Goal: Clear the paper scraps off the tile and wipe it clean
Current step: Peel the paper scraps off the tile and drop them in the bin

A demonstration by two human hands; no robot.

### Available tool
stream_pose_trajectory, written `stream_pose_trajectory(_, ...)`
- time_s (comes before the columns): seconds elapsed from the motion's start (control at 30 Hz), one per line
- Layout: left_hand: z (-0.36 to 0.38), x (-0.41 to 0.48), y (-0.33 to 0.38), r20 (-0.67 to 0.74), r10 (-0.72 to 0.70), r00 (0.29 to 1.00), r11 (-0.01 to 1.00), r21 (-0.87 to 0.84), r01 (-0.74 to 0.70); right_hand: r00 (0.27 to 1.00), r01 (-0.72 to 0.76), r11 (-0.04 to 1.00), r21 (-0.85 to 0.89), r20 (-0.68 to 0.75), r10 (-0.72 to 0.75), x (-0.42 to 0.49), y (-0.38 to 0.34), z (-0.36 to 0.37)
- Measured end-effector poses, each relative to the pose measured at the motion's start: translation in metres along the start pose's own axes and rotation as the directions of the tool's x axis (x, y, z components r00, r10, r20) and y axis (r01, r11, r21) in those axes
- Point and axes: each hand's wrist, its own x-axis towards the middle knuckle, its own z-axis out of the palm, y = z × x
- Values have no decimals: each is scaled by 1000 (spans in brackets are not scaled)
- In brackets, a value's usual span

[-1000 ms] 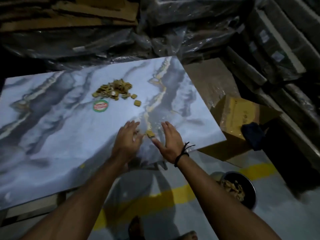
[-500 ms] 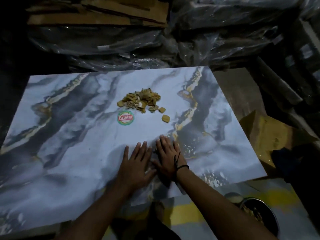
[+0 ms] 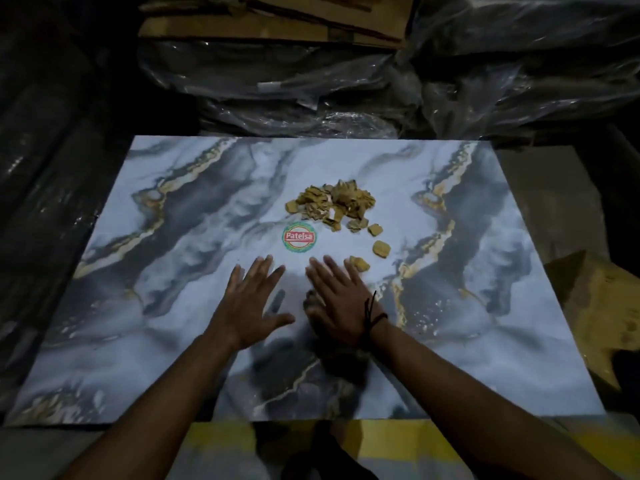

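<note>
A large rectangular tile (image 3: 173, 306) lies flat, glossy white and grey marbling with gold veins. A heap of tan paper scraps (image 3: 332, 204) sits at its middle, nearer the far edge; three loose scraps (image 3: 381, 248) trail from the heap toward the near edge.

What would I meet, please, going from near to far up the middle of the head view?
First the yellow floor stripe, then the left hand and right hand side by side, the round sticker, the pile of paper scraps, plastic-wrapped bundles, flattened cardboard.
</note>
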Motion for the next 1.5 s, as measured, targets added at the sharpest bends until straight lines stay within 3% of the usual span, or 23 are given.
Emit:
stream_pose_trajectory(0.13,7,-55,-21,4,24,1000,999,-22,-24,956,293,956,26,3,-294,-26,-58,30)
stream_pose_trajectory(0.23,7,-86,-35,11,37,999,999,-18,-37,917,398,907,140,-51,-395,-38,-92,48)
stream_pose_trajectory(0.37,9,-109,-47,19,-10,1000,1000,-23,10,908,412,891,189,-2,-419,-41,-106,58)
stream_pose_trajectory(0.5,11,-113,-50,31,-15,999,999,-28,16,865,442,871,213,156,-477,-39,-110,55)
stream_pose_trajectory(0.7,11,-103,-45,-20,-4,1000,993,-115,2,844,439,890,122,284,-455,-26,-74,41)
stream_pose_trajectory(0.77,12,-93,-38,-30,-20,999,993,-117,17,857,416,908,56,308,-412,-19,-57,37)
stream_pose_trajectory(0.9,11,-58,-13,-41,-9,999,993,-117,4,930,233,964,-129,320,-182,-5,0,19)
stream_pose_trajectory(1.07,10,-6,27,-24,25,999,992,-121,-28,959,0,992,-127,283,36,7,59,-3)
stream_pose_trajectory(1.27,9,55,43,-92,7,996,993,-113,-18,988,-89,988,-123,114,103,-9,93,-22)
stream_pose_trajectory(1.37,10,79,35,-153,-68,986,991,-127,48,971,-187,975,-123,131,202,-16,99,-23)
stream_pose_trajectory(1.5,7,122,18,-135,-287,948,949,-175,262,912,-338,935,-108,206,354,-5,109,-14)
